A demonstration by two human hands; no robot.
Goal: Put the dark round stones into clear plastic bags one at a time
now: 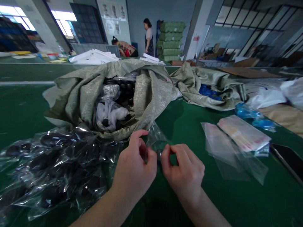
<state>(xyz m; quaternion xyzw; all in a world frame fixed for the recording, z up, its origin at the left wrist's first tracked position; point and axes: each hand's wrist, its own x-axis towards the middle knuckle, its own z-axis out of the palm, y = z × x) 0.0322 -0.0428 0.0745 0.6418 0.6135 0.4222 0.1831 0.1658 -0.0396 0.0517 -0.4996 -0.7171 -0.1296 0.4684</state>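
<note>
Between both hands, above the green table, is a clear plastic bag (156,135), its corner pointing up and away. My left hand (136,162) has its thumb and fingers closed on the bag's left side, with the index finger curled above. On the other side, my right hand (183,167) pinches the film between thumb and fingertip. Whether anything lies inside the bag is hidden by my fingers. To the left lies a heap of dark rounded items in clear bags (59,164). At right, a stack of flat clear bags (243,134) rests on the table.
Just beyond my hands stands a large open woven sack (153,94) holding dark round items and clear film. Another sack (189,85) with blue contents lies behind to the right. A phone (287,159) sits at the right edge. Two people (149,39) are in the background.
</note>
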